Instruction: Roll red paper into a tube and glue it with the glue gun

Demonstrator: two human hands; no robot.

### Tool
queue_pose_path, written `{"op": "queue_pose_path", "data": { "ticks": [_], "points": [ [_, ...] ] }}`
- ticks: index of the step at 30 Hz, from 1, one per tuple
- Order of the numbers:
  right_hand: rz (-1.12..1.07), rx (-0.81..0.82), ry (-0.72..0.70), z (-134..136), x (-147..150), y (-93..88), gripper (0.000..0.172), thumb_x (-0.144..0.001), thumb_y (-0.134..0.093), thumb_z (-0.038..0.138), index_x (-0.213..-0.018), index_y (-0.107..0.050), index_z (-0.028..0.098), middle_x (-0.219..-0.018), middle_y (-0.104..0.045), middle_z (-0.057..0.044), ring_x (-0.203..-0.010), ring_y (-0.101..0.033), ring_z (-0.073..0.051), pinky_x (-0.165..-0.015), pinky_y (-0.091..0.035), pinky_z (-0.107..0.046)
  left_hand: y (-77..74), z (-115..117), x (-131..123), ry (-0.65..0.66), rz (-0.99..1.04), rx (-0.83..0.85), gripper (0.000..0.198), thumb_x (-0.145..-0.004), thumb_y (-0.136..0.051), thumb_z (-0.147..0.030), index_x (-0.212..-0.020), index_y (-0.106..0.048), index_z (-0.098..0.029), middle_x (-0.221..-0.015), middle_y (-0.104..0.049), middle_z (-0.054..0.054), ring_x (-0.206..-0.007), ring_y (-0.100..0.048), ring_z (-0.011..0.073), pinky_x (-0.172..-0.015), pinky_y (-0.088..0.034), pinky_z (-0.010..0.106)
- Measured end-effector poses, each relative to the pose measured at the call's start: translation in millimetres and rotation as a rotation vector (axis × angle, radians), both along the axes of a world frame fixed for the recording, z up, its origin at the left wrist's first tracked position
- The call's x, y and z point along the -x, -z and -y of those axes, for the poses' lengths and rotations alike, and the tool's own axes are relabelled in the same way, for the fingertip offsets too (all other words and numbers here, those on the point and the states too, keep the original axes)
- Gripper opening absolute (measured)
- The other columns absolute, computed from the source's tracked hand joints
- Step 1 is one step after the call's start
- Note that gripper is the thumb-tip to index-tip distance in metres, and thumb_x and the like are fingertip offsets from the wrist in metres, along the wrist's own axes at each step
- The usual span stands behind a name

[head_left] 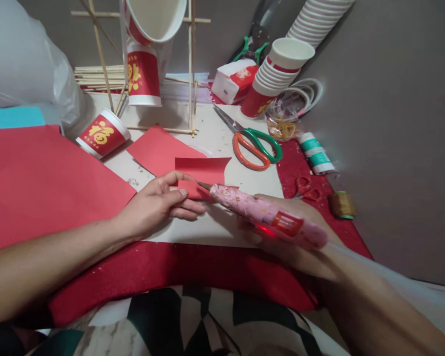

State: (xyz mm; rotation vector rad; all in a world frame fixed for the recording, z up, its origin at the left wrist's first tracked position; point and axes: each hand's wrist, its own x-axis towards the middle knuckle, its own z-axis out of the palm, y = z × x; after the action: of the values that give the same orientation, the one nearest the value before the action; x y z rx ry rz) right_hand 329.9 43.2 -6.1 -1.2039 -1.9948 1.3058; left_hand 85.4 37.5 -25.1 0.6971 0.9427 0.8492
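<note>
A small folded piece of red paper point(202, 169) is pinched between the thumb and fingers of my left hand point(166, 195), just above a white board. My right hand point(292, 210) grips a pink hot glue gun point(259, 212), whose body is stained and carries a red switch. The gun's nozzle points left and lies over the folded paper, close to my left fingertips; whether it touches the paper I cannot tell. Behind the folded piece lies a flat square of red paper point(159, 146). The fingers of my right hand are partly hidden by the gun.
Scissors with green and orange handles point(254, 146) lie on the white board point(207, 232). Stacked paper cups point(259, 89), a stick frame with cups point(143, 74), a tipped cup point(103, 133), thread spools point(317, 153) and a large red sheet point(48, 188) surround the hands.
</note>
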Motion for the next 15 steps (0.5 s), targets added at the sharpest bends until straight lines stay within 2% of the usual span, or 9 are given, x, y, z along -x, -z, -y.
{"op": "queue_pose_path", "data": {
  "ticks": [3, 8, 11, 15],
  "points": [
    [0.083, -0.083, -0.008, 3, 3, 1.6, 0.02, -0.081, -0.074, 0.047, -0.077, -0.069, 0.028, -0.066, -0.063, -0.001, -0.059, -0.057, -0.018, -0.046, -0.045, -0.029, -0.5, 0, -1, -0.043, 0.007, 0.03, 0.013, -0.092, -0.053, -0.007, -0.1, -0.055, -0.016, -0.08, -0.077, 0.009, -0.08, -0.078, 0.0202, -0.073, -0.062, 0.028],
    [0.114, -0.13, -0.003, 3, -1, 4.5, 0.023, -0.083, -0.07, 0.052, -0.088, -0.073, 0.03, -0.069, -0.065, -0.002, -0.06, -0.059, -0.019, -0.051, -0.05, -0.032, 0.0, 0, -1, -0.068, 0.035, 0.028, 0.018, -0.087, -0.061, -0.008, -0.098, -0.05, -0.018, -0.08, -0.076, 0.007, -0.081, -0.079, 0.0229, -0.074, -0.063, 0.03],
    [0.124, -0.127, 0.022, 2, -7, 4.3, 0.031, -0.084, -0.068, 0.055, -0.102, -0.075, 0.032, -0.071, -0.064, -0.003, -0.06, -0.059, -0.019, -0.05, -0.049, -0.032, -0.3, 0, -1, -0.055, 0.024, 0.025, 0.018, -0.088, -0.062, -0.01, -0.096, -0.048, -0.019, -0.076, -0.076, 0.008, -0.084, -0.079, 0.0241, -0.076, -0.062, 0.03],
    [0.058, -0.065, 0.055, 3, -9, -1.2, 0.042, -0.086, -0.064, 0.062, -0.119, -0.072, 0.038, -0.084, -0.068, -0.004, -0.072, -0.063, -0.023, -0.057, -0.052, -0.033, -0.3, 0, -1, -0.043, 0.002, 0.016, 0.015, -0.09, -0.062, -0.012, -0.095, -0.049, -0.018, -0.072, -0.075, 0.007, -0.084, -0.079, 0.0237, -0.076, -0.062, 0.029]
  ]
}}
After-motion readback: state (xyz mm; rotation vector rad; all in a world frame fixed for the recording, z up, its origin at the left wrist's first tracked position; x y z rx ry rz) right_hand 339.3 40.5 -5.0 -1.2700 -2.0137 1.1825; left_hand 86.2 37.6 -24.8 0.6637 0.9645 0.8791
